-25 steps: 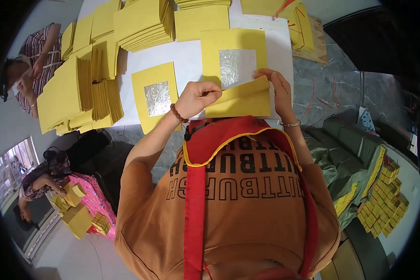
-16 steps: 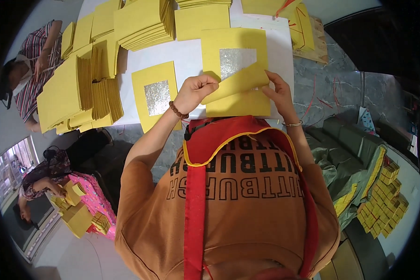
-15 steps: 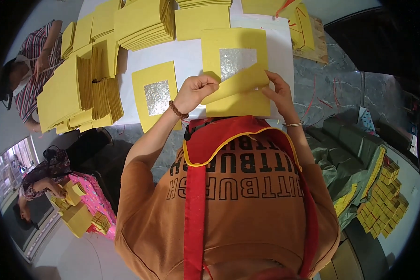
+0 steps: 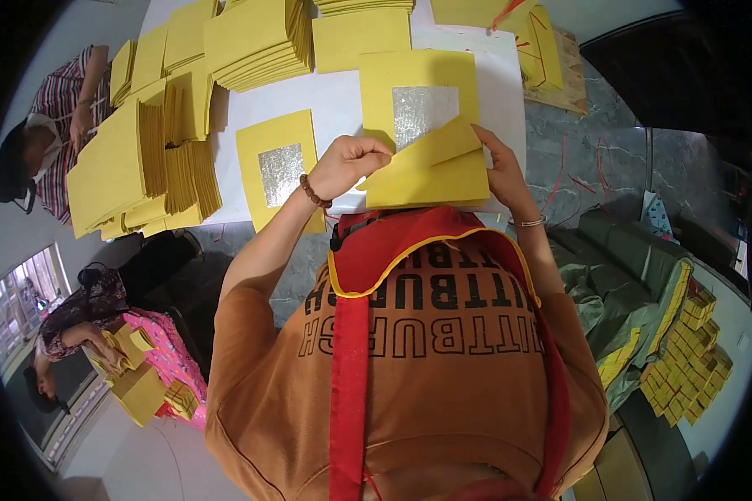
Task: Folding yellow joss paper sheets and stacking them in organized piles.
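Observation:
In front of me on the table lies a yellow paper sheet with a silver foil square (image 4: 422, 71), whose near part is covered by a folded yellow paper sheet (image 4: 434, 179). My left hand (image 4: 353, 164), a beaded bracelet at its wrist, pinches the left end of the fold. At the sheet's right edge, my right hand (image 4: 503, 174) holds the paper with its fingers along the side; its thumb is mostly hidden. The upper flap slants upward to the right. Beside my left forearm lies another yellow sheet with a silver square (image 4: 282, 175).
Stacks of yellow paper (image 4: 109, 171) crowd the white table's (image 4: 267, 92) left and far sides. A person in a striped shirt (image 4: 54, 125) is at the left; another (image 4: 83, 309) handles yellow paper by a pink cloth (image 4: 171, 351). Tied yellow bundles (image 4: 685, 367) lie at right.
The folded sheet's right end now shows a raised upper flap and a lower layer. My right hand has shifted slightly, its thumb now out of sight. The striped-shirt person has leaned toward the stacks.

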Tool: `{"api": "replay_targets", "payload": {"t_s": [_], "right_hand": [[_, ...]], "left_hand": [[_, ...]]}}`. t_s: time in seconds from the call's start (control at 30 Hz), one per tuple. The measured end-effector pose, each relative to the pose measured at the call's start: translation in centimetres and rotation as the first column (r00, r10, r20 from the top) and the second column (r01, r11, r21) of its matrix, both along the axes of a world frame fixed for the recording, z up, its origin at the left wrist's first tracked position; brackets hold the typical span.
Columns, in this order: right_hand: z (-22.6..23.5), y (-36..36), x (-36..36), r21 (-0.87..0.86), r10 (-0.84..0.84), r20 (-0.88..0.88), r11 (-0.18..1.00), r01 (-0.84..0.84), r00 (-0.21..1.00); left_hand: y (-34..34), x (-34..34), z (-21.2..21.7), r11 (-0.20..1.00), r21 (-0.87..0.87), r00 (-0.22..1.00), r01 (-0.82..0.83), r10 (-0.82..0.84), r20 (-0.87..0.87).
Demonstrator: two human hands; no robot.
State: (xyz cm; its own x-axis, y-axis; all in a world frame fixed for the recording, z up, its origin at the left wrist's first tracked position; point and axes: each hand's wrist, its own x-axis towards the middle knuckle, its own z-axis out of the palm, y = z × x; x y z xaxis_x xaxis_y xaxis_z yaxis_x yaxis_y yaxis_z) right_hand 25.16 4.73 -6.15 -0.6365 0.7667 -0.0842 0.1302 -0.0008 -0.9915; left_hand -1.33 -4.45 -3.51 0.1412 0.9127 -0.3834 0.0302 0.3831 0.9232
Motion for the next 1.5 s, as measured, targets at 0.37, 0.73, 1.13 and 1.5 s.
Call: {"api": "replay_targets", "payload": {"t_s": [0.37,0.73,1.13,1.5], "right_hand": [[0.2,0.2,0.0,0.049,0.038,0.019,0.998,-0.039,0.999],[-0.6,0.4,0.1,0.084,0.018,0.019,0.996,-0.020,1.000],[0.0,0.0,-0.6,-0.026,-0.086,0.040,0.996,0.087,0.996],[0.0,0.3,-0.4,-0.113,-0.071,0.002,0.991,0.070,0.998]], "left_hand": [[-0.1,-0.2,0.0,0.998,0.052,0.999,0.042,-0.042,0.003],[-1.1,2.7,3.6,0.706,0.547,0.720,0.451,0.075,-0.690],[-1.7,3.6,2.8,0.613,0.321,0.311,0.722,0.127,-0.942],[-1.2,2.0,2.8,0.610,0.429,0.533,0.667,0.012,-0.846]]}}
